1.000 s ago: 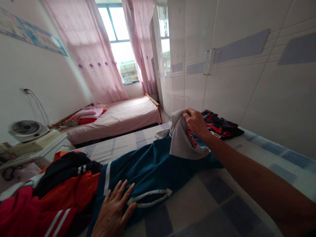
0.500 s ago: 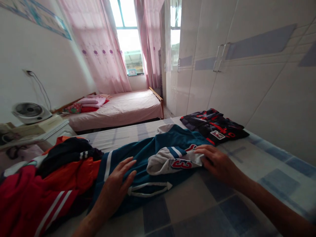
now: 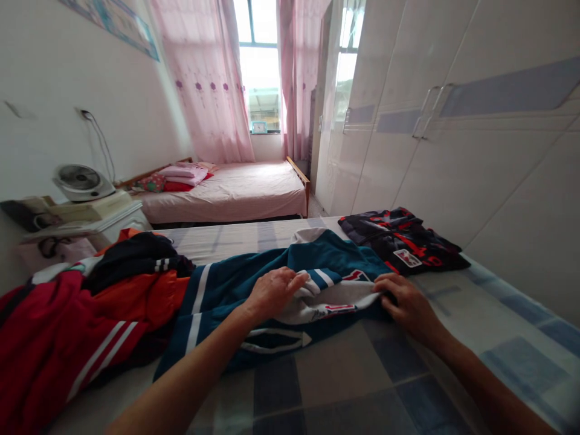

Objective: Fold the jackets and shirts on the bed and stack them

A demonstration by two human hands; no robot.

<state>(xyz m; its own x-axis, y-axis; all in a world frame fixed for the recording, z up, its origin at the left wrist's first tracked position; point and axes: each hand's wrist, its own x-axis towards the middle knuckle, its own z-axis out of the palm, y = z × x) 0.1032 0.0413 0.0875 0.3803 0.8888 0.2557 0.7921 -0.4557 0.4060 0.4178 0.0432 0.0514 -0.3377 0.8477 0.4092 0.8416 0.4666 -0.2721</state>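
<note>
A teal sweatshirt [image 3: 244,272] with white stripes lies spread across the checked bed sheet in front of me. Its pale grey sleeve [image 3: 312,308], with red lettering, is folded over the body. My left hand [image 3: 276,290] is closed on the upper part of this sleeve, by the teal and white bands. At the sleeve's right end, my right hand [image 3: 405,302] pinches the cloth between thumb and fingers. A white-edged slit, like a pocket, shows below my left hand.
A folded black and red garment [image 3: 403,241] lies to the right. Red, orange and dark clothes [image 3: 113,308] are heaped at left. Behind stand a small fan [image 3: 84,181], a pink-covered bed [image 3: 254,193] and a white wardrobe [image 3: 435,175].
My left hand has moved right and closed on the sleeve. My right hand stays at the sleeve's end, now gripping it, and the sleeve is pulled flatter. The view has shifted left.
</note>
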